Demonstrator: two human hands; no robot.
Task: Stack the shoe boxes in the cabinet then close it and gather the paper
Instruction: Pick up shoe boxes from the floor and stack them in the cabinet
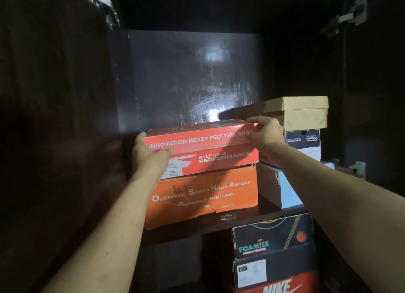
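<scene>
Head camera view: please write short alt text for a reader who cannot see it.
Two hands, left hand and right hand, hold a red shoe box by its ends on top of an orange shoe box on a shelf in a dark cabinet. More boxes are stacked to the right and below.

Mid-frame, the Skechers box [201, 149] sits on the safety-shoe box [203, 196] on the cabinet shelf [219, 225]. Right of them, a plain box [304, 112] tops another stack. Lower right, the Foamies box [271, 235] seemingly rests on the Nike box [276, 277].
</scene>
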